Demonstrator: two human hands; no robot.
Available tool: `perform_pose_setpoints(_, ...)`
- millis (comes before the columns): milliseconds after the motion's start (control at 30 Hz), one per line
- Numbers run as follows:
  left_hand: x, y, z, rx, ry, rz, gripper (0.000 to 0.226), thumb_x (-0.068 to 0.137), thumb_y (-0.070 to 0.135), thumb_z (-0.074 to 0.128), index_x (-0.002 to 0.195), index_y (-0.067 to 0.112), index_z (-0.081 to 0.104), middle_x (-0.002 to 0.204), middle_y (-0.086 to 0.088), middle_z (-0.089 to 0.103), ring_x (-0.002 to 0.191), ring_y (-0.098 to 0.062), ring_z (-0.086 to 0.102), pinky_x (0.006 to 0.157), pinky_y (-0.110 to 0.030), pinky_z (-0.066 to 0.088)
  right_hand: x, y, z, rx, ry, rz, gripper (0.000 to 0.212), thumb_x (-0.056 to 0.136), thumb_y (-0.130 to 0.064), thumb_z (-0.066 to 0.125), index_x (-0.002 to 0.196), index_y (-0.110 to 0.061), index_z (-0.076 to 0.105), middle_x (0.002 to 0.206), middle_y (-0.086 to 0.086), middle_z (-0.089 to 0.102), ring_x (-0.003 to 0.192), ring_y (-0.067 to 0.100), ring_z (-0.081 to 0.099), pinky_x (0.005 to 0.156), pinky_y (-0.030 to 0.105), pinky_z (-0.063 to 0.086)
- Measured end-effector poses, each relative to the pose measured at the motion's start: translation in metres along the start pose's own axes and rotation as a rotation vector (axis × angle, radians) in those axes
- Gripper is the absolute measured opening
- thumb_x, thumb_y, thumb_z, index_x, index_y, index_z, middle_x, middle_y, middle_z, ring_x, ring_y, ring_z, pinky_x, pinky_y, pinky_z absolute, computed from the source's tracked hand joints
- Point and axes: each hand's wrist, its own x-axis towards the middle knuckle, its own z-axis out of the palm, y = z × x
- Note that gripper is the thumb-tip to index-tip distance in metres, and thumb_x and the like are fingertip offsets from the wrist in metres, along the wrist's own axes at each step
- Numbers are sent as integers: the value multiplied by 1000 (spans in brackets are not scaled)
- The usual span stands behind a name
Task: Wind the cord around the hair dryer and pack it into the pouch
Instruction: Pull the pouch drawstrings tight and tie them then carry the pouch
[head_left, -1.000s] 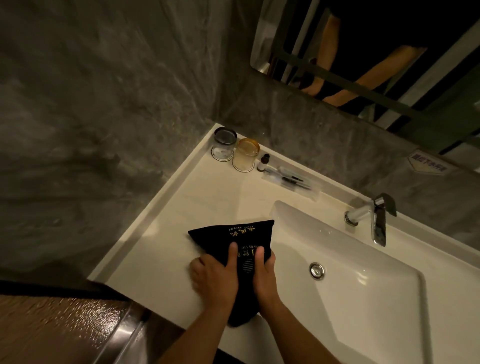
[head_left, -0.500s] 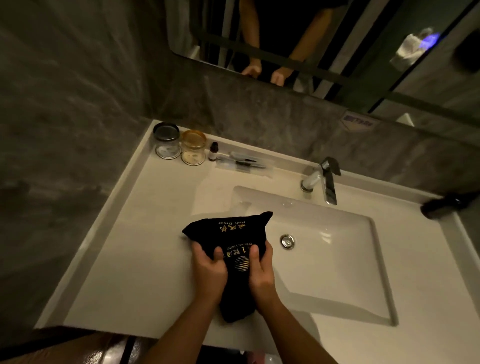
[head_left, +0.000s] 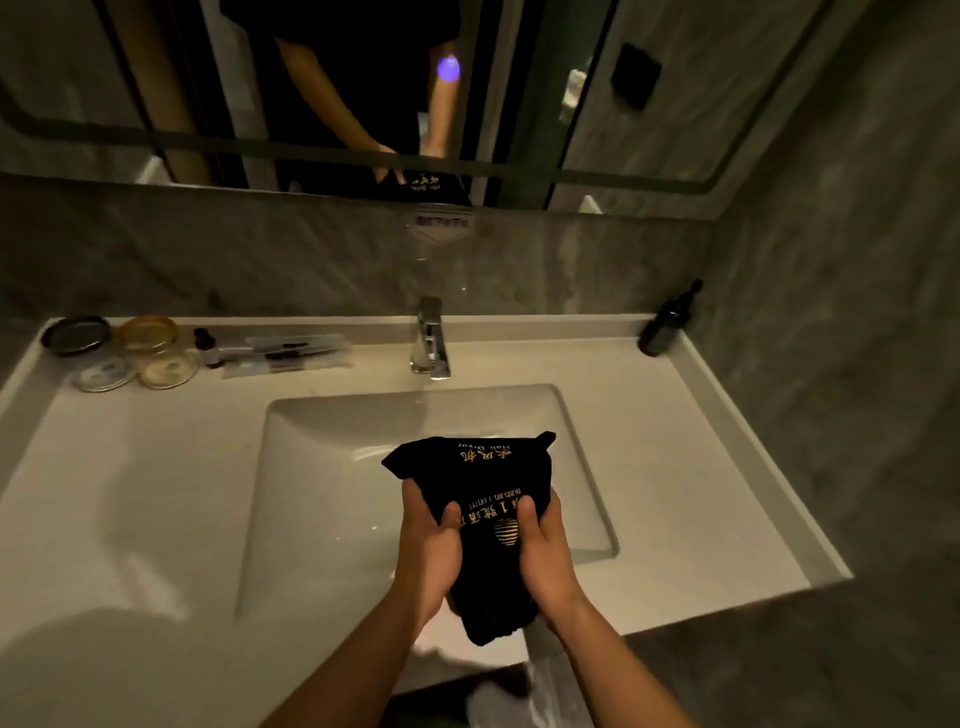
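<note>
A black fabric pouch (head_left: 480, 467) with gold lettering is held in the air above the right part of the white sink basin (head_left: 332, 467). My left hand (head_left: 428, 540) grips its left side and my right hand (head_left: 543, 545) grips its right side, thumbs on top. The pouch looks bulky. The hair dryer and its cord are hidden, and I cannot tell if they are inside. The pouch's lower end hangs between my wrists.
A chrome faucet (head_left: 430, 338) stands behind the basin. Two lidded glass jars (head_left: 124, 353), a small bottle (head_left: 208, 347) and wrapped toiletries (head_left: 285, 352) line the back left of the counter. A dark bottle (head_left: 667, 322) stands at the back right corner. A mirror (head_left: 311, 93) hangs above.
Both hands have lifted the pouch off the left counter and carried it right, over the basin. The view has swung right toward the mirror.
</note>
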Motion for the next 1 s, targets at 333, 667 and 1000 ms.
perform_pose_setpoints(333,-28,25,169,1,-213,76,43,96,2,49,131,19,30,124,5,53,117,-7,54,97,-29,45,48,9,-187,-18,36,-17,40,108,-23,39,148,-19,40,135,-1,59,119,8,59,84,7,48)
perform_pose_setpoints(667,11,41,281,-56,-282,38,46,97,-1,46,130,24,28,118,16,52,108,4,53,86,-18,44,121,2,-269,8,160,74,38,107,-14,38,143,-20,47,128,2,64,112,13,63,79,16,48)
perform_pose_setpoints(1000,107,18,358,-65,-341,-46,44,97,0,45,128,27,29,120,14,54,108,2,54,88,-23,47,236,26,-296,-85,231,217,44,105,-16,38,147,-28,43,129,4,65,116,24,62,103,40,49)
